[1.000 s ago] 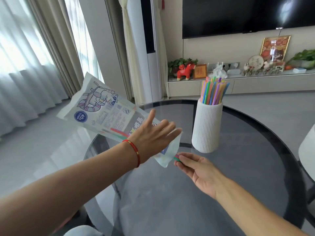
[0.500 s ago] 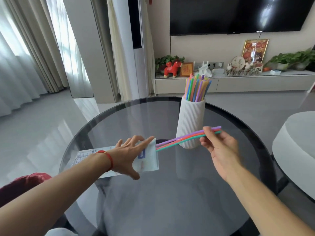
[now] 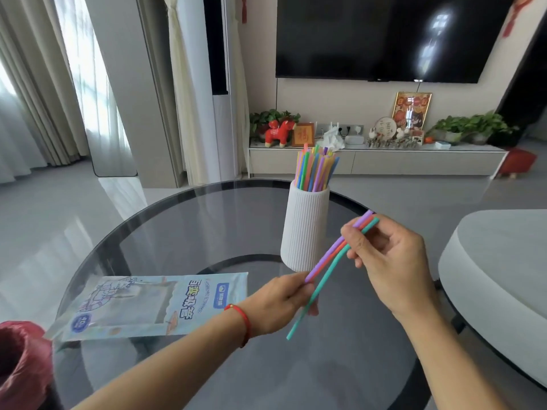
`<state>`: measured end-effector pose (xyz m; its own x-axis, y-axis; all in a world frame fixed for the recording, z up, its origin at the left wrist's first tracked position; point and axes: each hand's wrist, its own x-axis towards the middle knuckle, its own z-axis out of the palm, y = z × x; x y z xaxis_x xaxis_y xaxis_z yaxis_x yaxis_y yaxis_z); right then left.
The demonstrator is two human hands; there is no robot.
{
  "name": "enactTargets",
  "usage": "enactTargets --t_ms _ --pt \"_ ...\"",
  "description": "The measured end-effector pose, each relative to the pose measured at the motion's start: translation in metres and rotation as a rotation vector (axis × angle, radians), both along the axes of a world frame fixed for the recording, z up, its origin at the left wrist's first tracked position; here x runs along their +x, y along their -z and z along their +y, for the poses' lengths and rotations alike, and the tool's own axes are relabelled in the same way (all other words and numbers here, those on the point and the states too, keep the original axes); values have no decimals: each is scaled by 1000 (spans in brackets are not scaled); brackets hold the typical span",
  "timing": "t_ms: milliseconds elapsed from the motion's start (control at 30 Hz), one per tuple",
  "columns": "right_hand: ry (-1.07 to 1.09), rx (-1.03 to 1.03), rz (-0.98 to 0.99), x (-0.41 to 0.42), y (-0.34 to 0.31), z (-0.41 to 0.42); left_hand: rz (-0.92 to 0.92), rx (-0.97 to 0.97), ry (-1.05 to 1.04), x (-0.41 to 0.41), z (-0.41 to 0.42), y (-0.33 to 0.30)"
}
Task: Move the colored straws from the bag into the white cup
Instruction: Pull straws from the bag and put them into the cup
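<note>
Three straws [image 3: 330, 261], purple, red and teal, run slantwise in front of the white ribbed cup [image 3: 305, 229]. My right hand [image 3: 387, 261] pinches them near their upper end. My left hand [image 3: 281, 303] holds the purple and red ones at their lower end, while the teal one hangs free below it. The cup stands upright on the round glass table [image 3: 207, 220] and holds several coloured straws [image 3: 315, 170]. The pale blue printed bag [image 3: 148, 303] lies flat on the table to the left, and no hand touches it.
A bin with a red liner [image 3: 20, 359] stands at the lower left, beside the table. A pale round seat [image 3: 500, 270] is close on the right. Behind the table are a TV cabinet with ornaments [image 3: 376, 155], plants and a wall television.
My left hand let go of the bag and took hold of the straws' lower end. The straws came fully out of the bag and now tilt more steeply in front of the cup.
</note>
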<state>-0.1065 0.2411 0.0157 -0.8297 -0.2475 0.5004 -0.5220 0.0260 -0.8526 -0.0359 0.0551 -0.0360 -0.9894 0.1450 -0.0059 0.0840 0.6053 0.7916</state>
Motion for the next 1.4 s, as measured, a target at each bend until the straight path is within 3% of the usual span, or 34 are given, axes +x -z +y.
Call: enactTargets --t_ms 67,100,233,333,400,467,533,600,800,967,1100,1167,1400 --pt "21 17 24 -3 -1 2 -100 309 -32 5 5 5" --pt "44 7 32 -6 -2 4 -107 370 -28 5 7 7" --pt "-55 -2 -55 -16 3 9 26 279 -33 4 14 19" --pt "-249 204 -160 -15 24 1 -25 301 47 -1 17 16" --pt "-222 215 -169 -17 35 1 -67 136 82 -9 8 6" --pt "-78 180 -173 -26 38 7 33 30 -124 -25 -5 -10" --pt "54 190 -144 -33 37 15 239 197 -454 -44 -16 -43" --pt "95 185 -126 -33 36 14 374 296 -589 -69 -20 -77" --pt "171 -1 -108 -25 31 -1 546 235 -524 -134 0 -126" --pt "230 -122 -73 -31 26 8 468 252 -605 -150 0 -131" --pt "280 -378 -31 -53 -11 17 373 391 -536 -151 -2 -132" --pt "287 -411 -2 -66 -37 17 353 403 -507 -150 -1 -134" --pt "293 -3 187 -91 -92 -15 365 407 -499 -151 -4 -133"
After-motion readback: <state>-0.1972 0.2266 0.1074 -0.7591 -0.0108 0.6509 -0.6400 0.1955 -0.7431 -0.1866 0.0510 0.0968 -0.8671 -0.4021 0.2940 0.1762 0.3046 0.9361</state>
